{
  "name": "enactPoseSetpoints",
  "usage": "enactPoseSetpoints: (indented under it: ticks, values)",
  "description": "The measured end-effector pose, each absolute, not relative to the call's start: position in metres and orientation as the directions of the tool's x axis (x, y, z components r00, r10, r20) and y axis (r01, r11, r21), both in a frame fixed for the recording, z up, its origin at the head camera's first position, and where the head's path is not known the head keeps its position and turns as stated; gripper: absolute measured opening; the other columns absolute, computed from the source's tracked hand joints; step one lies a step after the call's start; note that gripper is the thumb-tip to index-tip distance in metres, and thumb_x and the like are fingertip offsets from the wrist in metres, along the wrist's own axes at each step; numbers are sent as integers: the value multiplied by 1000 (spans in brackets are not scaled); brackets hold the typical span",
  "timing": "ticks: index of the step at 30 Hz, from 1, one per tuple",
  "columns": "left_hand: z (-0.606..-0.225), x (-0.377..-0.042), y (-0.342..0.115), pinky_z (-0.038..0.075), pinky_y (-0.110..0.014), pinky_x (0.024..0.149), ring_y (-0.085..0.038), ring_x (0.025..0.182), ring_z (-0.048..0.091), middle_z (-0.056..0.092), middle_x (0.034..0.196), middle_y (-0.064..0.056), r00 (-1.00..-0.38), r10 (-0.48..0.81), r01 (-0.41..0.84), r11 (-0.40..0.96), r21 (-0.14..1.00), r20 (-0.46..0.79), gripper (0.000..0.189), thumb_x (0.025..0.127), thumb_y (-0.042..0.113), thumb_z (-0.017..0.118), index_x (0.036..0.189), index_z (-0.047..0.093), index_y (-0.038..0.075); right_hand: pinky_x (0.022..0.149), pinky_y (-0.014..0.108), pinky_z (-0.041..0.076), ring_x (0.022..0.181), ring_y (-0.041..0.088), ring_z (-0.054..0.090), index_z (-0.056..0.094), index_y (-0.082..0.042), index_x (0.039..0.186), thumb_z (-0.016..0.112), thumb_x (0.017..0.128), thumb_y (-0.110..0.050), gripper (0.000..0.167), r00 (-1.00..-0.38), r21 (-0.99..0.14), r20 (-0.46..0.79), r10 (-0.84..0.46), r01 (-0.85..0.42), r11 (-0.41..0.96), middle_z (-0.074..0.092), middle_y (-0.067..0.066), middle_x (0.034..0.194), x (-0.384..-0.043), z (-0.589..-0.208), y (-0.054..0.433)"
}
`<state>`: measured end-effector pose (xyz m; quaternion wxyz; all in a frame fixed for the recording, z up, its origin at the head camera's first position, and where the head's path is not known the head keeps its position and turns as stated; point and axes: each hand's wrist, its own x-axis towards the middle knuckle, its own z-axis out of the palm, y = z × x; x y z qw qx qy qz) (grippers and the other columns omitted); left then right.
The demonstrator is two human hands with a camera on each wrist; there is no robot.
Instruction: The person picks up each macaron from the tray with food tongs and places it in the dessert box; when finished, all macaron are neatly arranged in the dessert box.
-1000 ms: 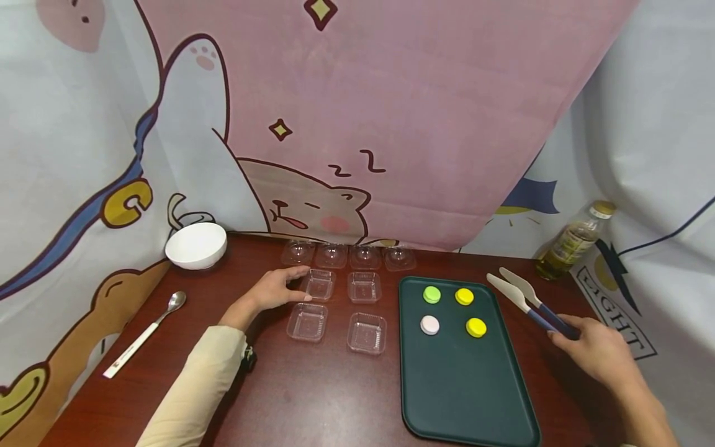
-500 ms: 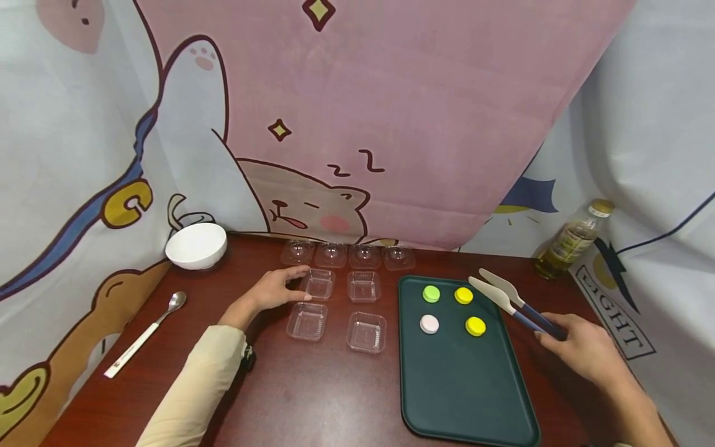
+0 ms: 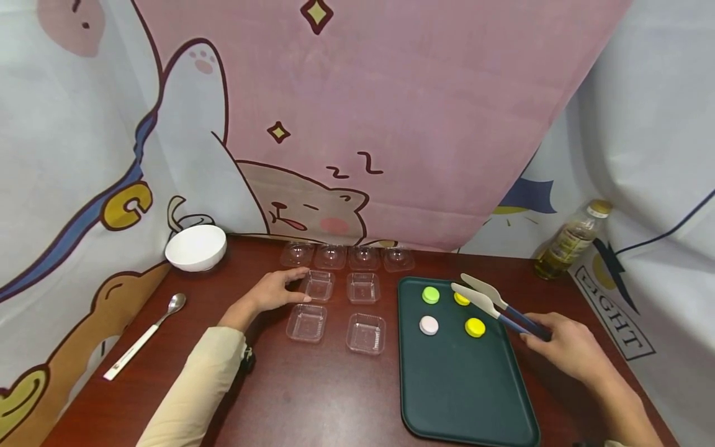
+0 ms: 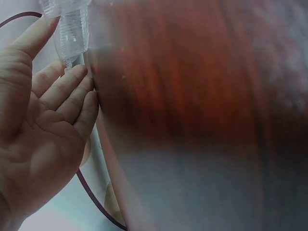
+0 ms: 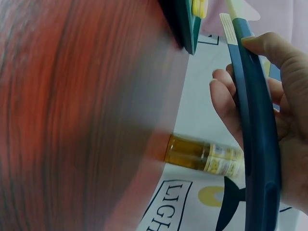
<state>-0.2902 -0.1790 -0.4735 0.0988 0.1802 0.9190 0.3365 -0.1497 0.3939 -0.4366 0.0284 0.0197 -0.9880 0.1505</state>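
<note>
My left hand holds the left side of a clear plastic box, thumb at the near corner and fingers at the far one. The left wrist view shows that box between thumb and fingers. In my right hand are blue-handled tongs with cream tips, their arms slightly apart and nothing between them. The tips hover over the dark green tray, partly covering the far yellow macaron. Also on the tray are a green macaron, a pale pink macaron and a nearer yellow macaron.
Three more clear boxes stand close by, including the front-left box. Several domed clear lids line the back edge. A white bowl and a spoon are at left; an oil bottle stands at back right.
My right hand has moved left with the tongs, bringing their tips from beyond the tray's right edge to above the far yellow macaron. The left hand stays at the box.
</note>
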Motion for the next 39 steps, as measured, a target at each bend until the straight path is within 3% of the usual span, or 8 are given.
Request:
enactPoseSetpoints:
  ticks: [18,39]
  values:
    - [-469,-293,-179,42,-52,115,-32,137,53,60,145,-13,-917,396,274,716,642,-50,78,84,42,82,151,50,17,56,25,37,70,11,50,71,-3,121,78,86,-26,43,-986,-310,71,-148,-163,937,69,6,98,-158,-434,368]
    - [-471,-287,-175,36,-54,118,-33,142,48,58,148,-11,-918,387,246,730,638,-89,76,85,40,81,150,51,17,57,24,38,69,9,49,73,-5,116,81,83,-25,40,-982,-277,72,-172,-185,943,68,1,93,-157,-437,361]
